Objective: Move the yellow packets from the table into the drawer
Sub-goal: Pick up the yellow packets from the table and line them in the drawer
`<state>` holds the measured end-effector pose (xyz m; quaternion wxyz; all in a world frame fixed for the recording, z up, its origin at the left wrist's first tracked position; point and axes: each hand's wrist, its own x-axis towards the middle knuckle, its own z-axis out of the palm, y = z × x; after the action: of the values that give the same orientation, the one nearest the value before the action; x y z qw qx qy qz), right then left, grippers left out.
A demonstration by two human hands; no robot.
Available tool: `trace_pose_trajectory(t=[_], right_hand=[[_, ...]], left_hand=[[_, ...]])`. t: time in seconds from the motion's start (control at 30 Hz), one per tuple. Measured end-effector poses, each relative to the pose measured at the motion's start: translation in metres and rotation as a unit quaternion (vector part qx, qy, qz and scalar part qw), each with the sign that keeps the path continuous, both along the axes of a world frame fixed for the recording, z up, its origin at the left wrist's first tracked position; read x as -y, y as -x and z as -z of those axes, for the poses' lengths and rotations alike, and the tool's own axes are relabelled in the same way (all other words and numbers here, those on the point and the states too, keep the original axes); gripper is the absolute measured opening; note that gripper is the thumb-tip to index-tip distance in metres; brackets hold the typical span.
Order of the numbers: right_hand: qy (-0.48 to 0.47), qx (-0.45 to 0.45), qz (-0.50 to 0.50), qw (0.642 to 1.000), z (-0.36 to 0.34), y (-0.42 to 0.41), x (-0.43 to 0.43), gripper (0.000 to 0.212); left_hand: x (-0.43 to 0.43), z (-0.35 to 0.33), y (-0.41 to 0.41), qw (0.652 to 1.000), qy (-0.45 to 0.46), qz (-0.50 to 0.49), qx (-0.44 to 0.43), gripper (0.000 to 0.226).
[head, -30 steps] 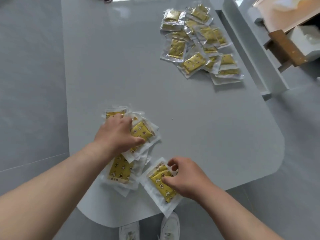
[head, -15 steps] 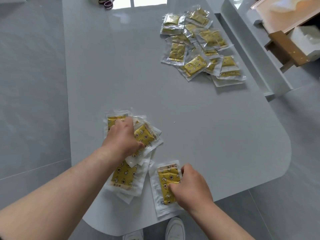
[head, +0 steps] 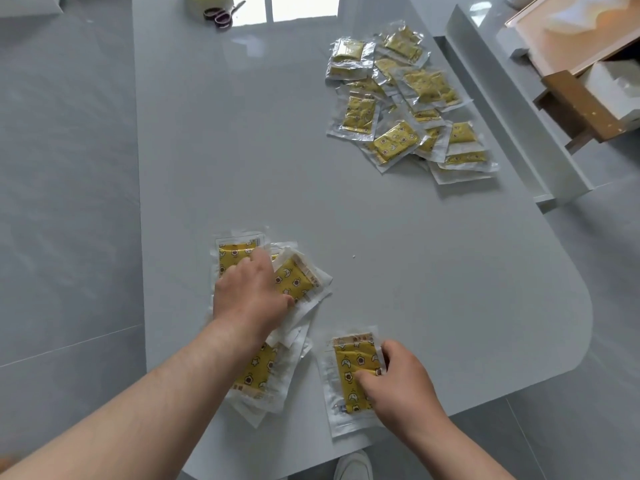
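Note:
Several yellow packets in clear wrappers lie in a loose stack (head: pixel 258 370) at the near left of the grey table (head: pixel 433 271). My left hand (head: pixel 249 292) rests on top of this stack, fingers spread over it. A single yellow packet (head: pixel 348 372) lies just right of the stack, near the table's front edge. My right hand (head: pixel 398 382) pinches its right edge, thumb on the yellow face. A bigger heap of yellow packets (head: pixel 405 105) lies at the far right. Beside that heap, the white drawer (head: pixel 502 95) stands pulled out from the table's right side.
Scissors (head: pixel 221 13) lie at the table's far edge next to a pale round object. A wooden drawer (head: pixel 575 102) holding white boxes juts out at the upper right. My white shoe (head: pixel 353 465) shows below the rounded front edge. Grey tiled floor surrounds the table.
My right hand has turned the single packet from slanted to upright, lengthwise toward me. My left hand has stayed on the stack.

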<state>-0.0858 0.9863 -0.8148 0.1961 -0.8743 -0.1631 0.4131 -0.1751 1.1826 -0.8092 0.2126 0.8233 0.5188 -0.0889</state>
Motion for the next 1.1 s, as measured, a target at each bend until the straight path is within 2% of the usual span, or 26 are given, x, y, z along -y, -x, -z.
trace_pose_trajectory(t=[0.13,0.47,0.77,0.9,1.0,1.1], right_hand=[[-0.003,0.001,0.003,1.0,-0.001,-0.002,0.0,0.008],[-0.02,-0.013,0.013,1.0,-0.005,-0.005,0.0,0.013],[-0.013,-0.016,0.023,1.0,-0.006,-0.009,-0.001,0.007],[-0.017,-0.017,0.028,0.999,-0.005,-0.011,-0.002,0.009],[-0.017,-0.021,0.031,0.999,-0.003,-0.013,-0.002,0.009],[-0.021,-0.023,0.034,0.999,-0.002,-0.013,-0.001,0.01]], left_hand=[[0.009,0.001,-0.002,0.996,-0.07,0.035,-0.049,0.031],[0.013,0.003,-0.009,0.999,-0.037,0.006,-0.031,0.041],[0.022,0.008,-0.016,0.997,-0.065,0.043,-0.009,0.021],[0.024,0.013,-0.018,0.999,-0.036,0.022,0.011,0.032],[0.015,0.012,-0.021,1.0,-0.016,0.005,-0.017,0.038],[0.008,0.009,-0.026,0.999,-0.023,0.008,-0.036,0.024]])
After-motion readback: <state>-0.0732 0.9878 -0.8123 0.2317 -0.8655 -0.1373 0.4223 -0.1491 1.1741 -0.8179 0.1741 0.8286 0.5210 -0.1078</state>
